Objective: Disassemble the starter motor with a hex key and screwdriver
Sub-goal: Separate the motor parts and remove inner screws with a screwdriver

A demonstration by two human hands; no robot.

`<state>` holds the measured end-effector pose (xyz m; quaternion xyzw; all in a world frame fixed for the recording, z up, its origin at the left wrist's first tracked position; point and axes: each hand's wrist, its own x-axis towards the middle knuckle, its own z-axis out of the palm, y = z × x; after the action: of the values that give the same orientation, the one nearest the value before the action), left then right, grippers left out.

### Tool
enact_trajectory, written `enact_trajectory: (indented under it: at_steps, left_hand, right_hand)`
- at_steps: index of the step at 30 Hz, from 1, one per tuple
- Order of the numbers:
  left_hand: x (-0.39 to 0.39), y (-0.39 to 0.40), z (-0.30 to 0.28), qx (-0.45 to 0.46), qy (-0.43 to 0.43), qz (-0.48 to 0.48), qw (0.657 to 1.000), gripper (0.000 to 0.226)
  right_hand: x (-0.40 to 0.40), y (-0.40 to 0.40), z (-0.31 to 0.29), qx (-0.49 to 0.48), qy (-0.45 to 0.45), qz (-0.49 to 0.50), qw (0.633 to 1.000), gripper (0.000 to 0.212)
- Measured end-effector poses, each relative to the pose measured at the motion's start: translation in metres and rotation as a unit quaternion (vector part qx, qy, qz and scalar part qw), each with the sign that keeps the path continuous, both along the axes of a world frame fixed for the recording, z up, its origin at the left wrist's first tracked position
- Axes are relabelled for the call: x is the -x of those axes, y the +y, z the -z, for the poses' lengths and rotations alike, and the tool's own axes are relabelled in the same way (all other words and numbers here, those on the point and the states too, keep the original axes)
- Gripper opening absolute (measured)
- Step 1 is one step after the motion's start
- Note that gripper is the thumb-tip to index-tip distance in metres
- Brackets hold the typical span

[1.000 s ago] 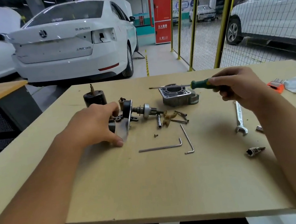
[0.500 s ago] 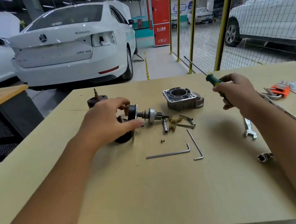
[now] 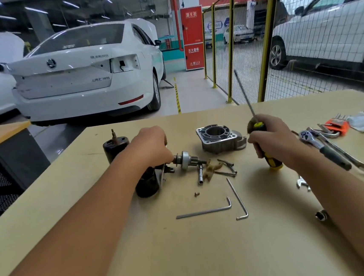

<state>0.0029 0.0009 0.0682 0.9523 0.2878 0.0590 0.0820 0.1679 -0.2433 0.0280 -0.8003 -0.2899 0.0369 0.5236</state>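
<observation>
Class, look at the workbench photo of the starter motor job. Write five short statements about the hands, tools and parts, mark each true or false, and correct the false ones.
1. The right hand holds the screwdriver with its shaft pointing up. True.
2. Two hex keys lie on the bench, untouched. True.
3. The left hand rests flat on the bare bench. False: it holds the motor assembly.
4. The aluminium housing is in the right hand's grip. False: it sits on the bench, untouched.
5. A ratchet wrench lies right of the right hand. True.
</observation>
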Motion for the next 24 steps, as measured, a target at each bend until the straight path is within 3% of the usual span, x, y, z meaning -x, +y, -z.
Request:
enact_trajectory:
  at_steps: [2,4,5,7,9,12,20,22,24]
  left_hand:
    - [0.0,-0.004,-0.007,-0.032,-0.018,0.007,0.999,0.038]
    - [0.0,-0.014,-0.02,0.016,-0.159,0.065,0.985,0.041]
    - [0.001,-0.022,-0.027,0.11,-0.245,0.123,0.955,0.046]
    - [0.003,-0.039,-0.04,0.283,-0.342,0.24,0.863,0.053]
    - [0.002,-0.053,-0.043,0.283,-0.38,0.279,0.835,0.044]
    - [-0.003,-0.06,-0.042,0.209,-0.394,0.232,0.865,0.015]
    - [0.005,-0.037,-0.022,0.101,-0.338,0.168,0.921,0.009]
    - [0.008,-0.026,-0.018,0.034,-0.261,0.134,0.955,0.009]
    - [0.009,-0.016,-0.011,-0.006,-0.11,0.109,0.988,0.029]
  right_hand:
    - [0.0,0.001,0.002,0.028,-0.039,-0.019,0.999,0.023]
    - [0.002,0.002,0.003,0.058,-0.088,-0.036,0.994,0.024]
    - [0.003,0.002,0.003,0.073,-0.111,-0.042,0.99,0.023]
    - [0.005,0.002,0.001,0.106,-0.155,-0.054,0.981,0.019]
    - [0.009,0.001,-0.002,0.138,-0.192,-0.065,0.97,0.018]
    - [0.013,0.0,-0.007,0.168,-0.232,-0.069,0.956,0.016]
    - [0.008,-0.007,-0.011,0.247,-0.259,-0.07,0.931,0.017]
    - [0.002,-0.009,-0.01,0.281,-0.246,-0.066,0.925,0.018]
    - [-0.003,-0.011,-0.006,0.281,-0.223,-0.061,0.931,0.015]
